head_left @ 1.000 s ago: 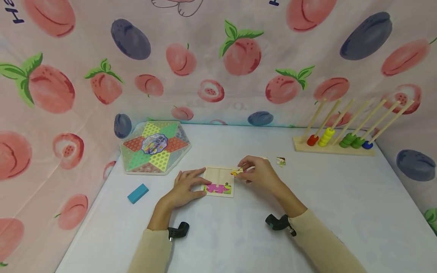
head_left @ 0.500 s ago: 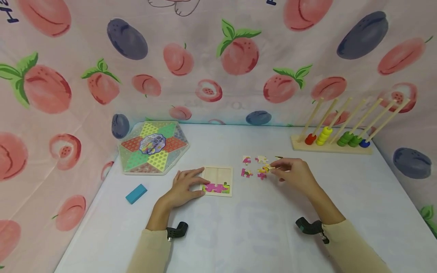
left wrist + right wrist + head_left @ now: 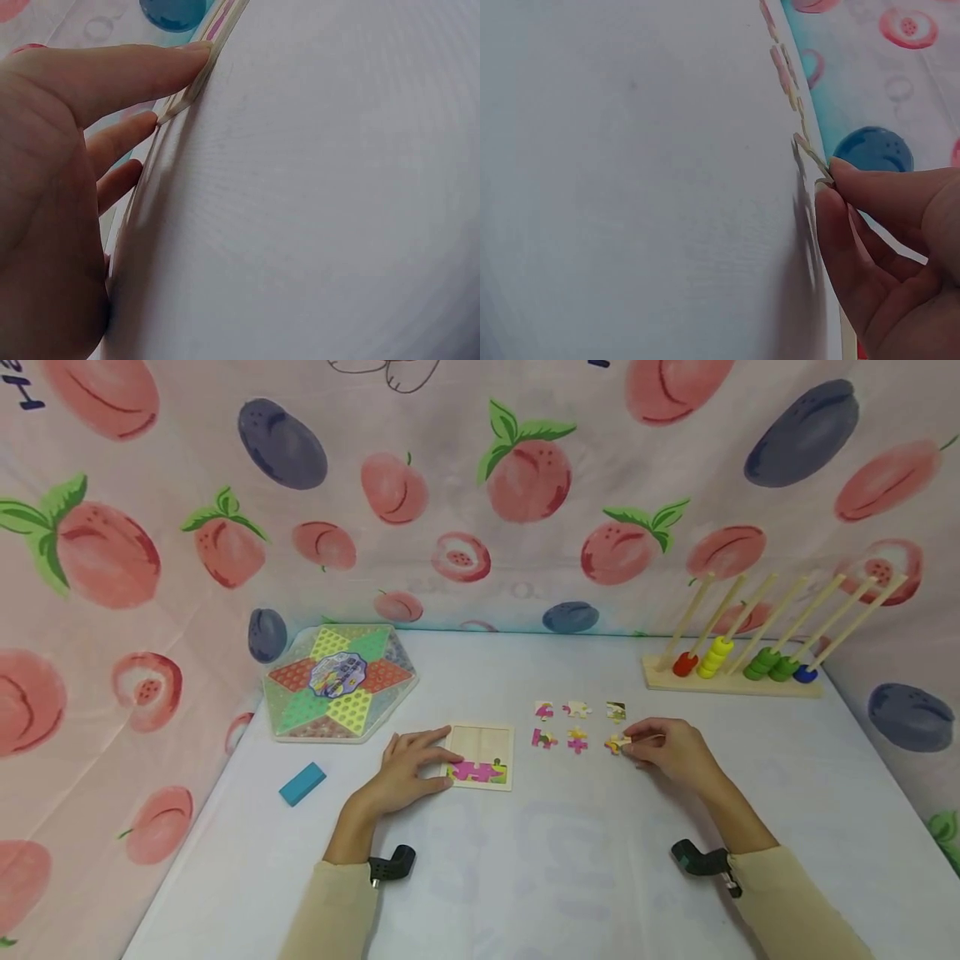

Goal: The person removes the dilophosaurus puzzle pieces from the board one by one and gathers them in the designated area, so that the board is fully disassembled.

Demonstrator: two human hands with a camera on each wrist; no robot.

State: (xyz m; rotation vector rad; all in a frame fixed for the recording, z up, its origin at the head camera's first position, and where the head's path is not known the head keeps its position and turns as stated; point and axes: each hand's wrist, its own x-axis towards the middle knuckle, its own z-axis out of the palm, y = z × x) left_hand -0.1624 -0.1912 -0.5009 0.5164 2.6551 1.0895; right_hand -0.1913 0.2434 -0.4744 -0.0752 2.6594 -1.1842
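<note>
Yellow and white between the fingertips: the right hand (image 3: pixel 670 750), right of centre in the head view, has a small puzzle piece (image 3: pixel 615 743) pinched between thumb and fingers, tilted in the right wrist view. Whether its low end touches the white table (image 3: pixel 570 860), I can't tell.

Just beside it, the other loose pieces (image 3: pixel 577 710), three in the upper row and two in the lower, lie flat and apart from one another.

Over to the centre, and here's the left hand (image 3: pixel 408 772), fingers spread and loosely extended, resting on the left side of the wooden tray (image 3: pixel 491 742), thumb at the lower left corner! Pink and green pieces (image 3: pixel 480 772) fill the tray's lower strip, bare wood above.

Left of frame, a blue block (image 3: pixel 302 784) lies below a hexagonal star-patterned board (image 3: pixel 339 685). Upper right, a wooden peg rack (image 3: pixel 735 687) carries red, yellow, green and blue rings.
</note>
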